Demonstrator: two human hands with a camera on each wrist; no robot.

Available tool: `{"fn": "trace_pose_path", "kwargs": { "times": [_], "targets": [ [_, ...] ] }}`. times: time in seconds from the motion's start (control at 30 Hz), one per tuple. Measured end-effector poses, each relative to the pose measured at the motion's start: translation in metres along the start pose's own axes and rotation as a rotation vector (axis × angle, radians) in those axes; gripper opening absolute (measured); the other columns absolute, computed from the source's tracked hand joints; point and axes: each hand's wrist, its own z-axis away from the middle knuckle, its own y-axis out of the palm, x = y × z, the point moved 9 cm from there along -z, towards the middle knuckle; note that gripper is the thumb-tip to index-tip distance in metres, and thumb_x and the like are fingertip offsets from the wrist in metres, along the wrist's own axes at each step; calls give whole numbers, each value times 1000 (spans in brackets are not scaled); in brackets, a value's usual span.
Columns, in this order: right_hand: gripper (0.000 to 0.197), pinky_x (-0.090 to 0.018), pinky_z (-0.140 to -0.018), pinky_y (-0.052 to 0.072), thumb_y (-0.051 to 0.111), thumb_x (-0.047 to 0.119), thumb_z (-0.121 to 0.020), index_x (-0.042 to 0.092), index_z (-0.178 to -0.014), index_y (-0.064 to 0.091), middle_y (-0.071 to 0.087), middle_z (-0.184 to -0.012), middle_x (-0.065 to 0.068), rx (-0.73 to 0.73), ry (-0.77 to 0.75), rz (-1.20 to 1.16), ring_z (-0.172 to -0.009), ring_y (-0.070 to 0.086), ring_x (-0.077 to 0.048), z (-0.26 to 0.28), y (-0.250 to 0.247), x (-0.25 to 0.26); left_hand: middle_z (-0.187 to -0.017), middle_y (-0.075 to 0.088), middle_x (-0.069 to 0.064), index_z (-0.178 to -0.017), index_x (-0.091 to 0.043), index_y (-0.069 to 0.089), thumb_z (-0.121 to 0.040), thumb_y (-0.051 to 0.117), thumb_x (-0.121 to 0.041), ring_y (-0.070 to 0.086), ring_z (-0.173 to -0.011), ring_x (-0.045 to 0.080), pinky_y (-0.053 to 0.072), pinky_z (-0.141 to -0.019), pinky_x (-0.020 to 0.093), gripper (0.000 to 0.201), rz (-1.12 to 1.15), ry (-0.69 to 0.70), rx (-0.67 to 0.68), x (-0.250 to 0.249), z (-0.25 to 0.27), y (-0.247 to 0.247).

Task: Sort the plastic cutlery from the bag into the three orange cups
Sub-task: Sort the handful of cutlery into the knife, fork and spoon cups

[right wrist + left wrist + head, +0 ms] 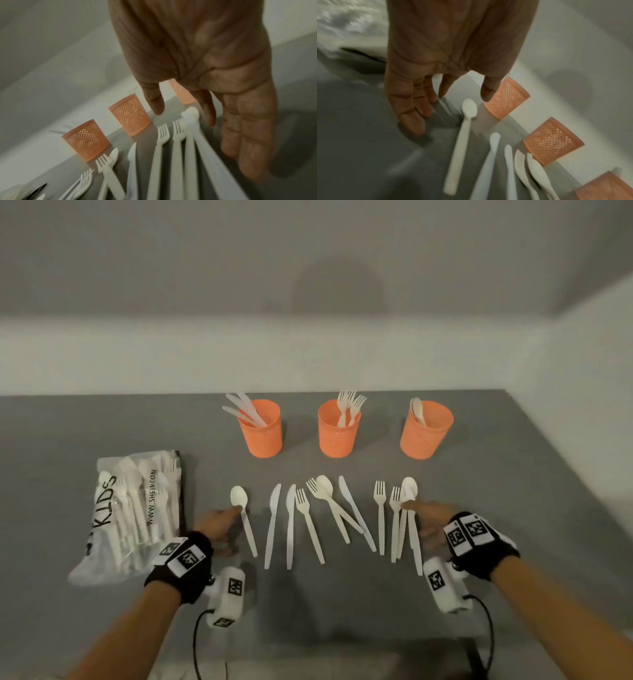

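Three orange mesh cups stand in a row at the back: the left cup (261,428) holds knives, the middle cup (339,428) forks, the right cup (426,429) spoons. White plastic cutlery lies in a loose row in front of them. My left hand (229,518) hovers with relaxed fingers (412,121) beside the leftmost spoon (239,498), its thumb close to the spoon's neck. My right hand (416,510) reaches over the rightmost spoon (409,489), thumb and fingers (243,148) spread, nothing held. The clear bag (133,515) of cutlery lies at the left.
Between the two spoons lie several knives (272,525) and forks (380,515), some crossed over a spoon (325,486). The grey table (342,611) ends at its right edge near the right cup. A pale wall rises close behind the cups.
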Motion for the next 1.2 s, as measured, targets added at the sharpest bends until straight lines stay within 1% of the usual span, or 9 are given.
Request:
{"fn": "trace_pose_path", "kwargs": {
  "times": [0.1,0.27,0.37,0.5,0.6,0.7,0.83,1.03,1.2],
  "targets": [
    [53,-44,-92,51,62,40,-82,7,-122,54,65,-106,-14,-22,-24,49,-103,61,-31,-8,18,14,-62,48,8,-82,-9,52,-86,55,-42,46,-50,19,46,-49,28,34,-67,-3,83,-16,6,32],
    [85,-34,-107,35,59,61,-76,8,-139,37,41,-143,-15,-50,-95,424,-132,39,-31,-6,51,51,-63,42,8,-113,-6,48,-94,42,-42,43,-45,18,39,-34,17,41,-163,39,230,-41,25,106],
    [113,-39,-111,32,61,78,-53,14,-142,33,31,-149,-17,-47,-130,605,-135,34,-34,-12,76,61,-90,54,11,-122,-7,47,-94,39,-47,53,-66,21,46,-47,27,50,-126,18,351,-47,41,154],
    [68,-38,-105,35,64,33,-82,5,-134,32,27,-142,-18,-234,-246,765,-131,32,-33,-11,92,70,-81,48,0,-85,-18,51,-93,39,-51,38,-65,11,36,-70,25,36,-72,-20,457,-46,54,192],
    [64,-39,-100,40,68,25,-79,5,-129,34,29,-138,-17,-266,-283,768,-129,34,-32,-12,94,73,-87,48,1,-84,-13,53,-91,38,-54,40,-67,12,33,-72,26,44,-60,-21,480,-47,51,194],
    [75,-39,-100,41,76,27,-73,4,-130,33,33,-137,-18,-237,-279,788,-127,38,-32,-13,92,73,-99,55,0,-98,-17,58,-92,36,-53,45,-96,14,33,-88,31,42,-59,-10,455,-44,40,182],
    [82,-38,-97,44,81,30,-65,4,-129,38,40,-132,-17,-247,-294,811,-123,43,-31,-11,91,76,-89,55,1,-81,-15,57,-92,41,-48,47,-82,14,38,-81,32,38,50,-19,422,-39,33,166],
    [58,-33,-88,49,77,24,-69,4,-118,54,60,-121,-14,-195,-394,853,-112,58,-30,-2,105,82,-103,56,10,-121,-5,51,-93,42,-45,53,-85,18,46,-72,31,50,216,-14,435,-30,38,158],
    [49,-35,-93,47,71,17,-75,8,-119,51,60,-121,-12,-208,-460,891,-114,57,-30,7,122,85,-92,62,11,-118,1,54,-94,40,-45,58,-82,21,49,-74,29,53,346,-18,496,-23,41,164]
  ]
}}
